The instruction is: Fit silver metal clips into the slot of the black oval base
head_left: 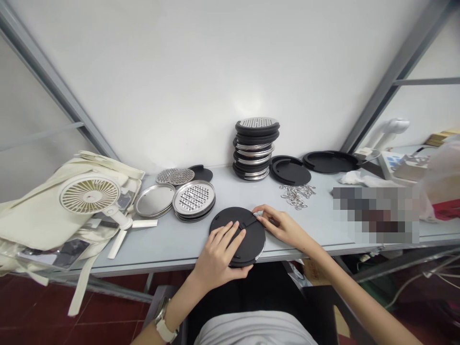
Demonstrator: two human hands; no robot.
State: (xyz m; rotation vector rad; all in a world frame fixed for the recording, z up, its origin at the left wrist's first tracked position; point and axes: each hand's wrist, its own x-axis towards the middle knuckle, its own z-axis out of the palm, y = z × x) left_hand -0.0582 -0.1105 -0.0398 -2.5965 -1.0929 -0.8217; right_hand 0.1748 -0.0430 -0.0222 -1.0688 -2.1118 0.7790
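A round black plastic disc [253, 239] with a slot and a narrow groove on its face lies at the table's front edge. A thin silver rim shows under its lower right side. My left hand [222, 249] is pressed over the disc, fingers across its face and thumb at the near edge. At the disc's upper right rim, my right hand [280, 225] pinches a small shiny metal piece [255, 214], partly hidden by the fingertips. Behind it lies a loose pile of small wire clips [297, 195]. Left of the disc, round metal grater plates [194, 197] are stacked.
A tall stack of black holders and metal plates [256, 148] stands against the wall. Black round trays [291, 171] lie beside it. Plain metal discs [154, 199] lie at left, near a white handheld fan [89, 194] on a cream bag [36, 215]. A blurred patch covers the right side.
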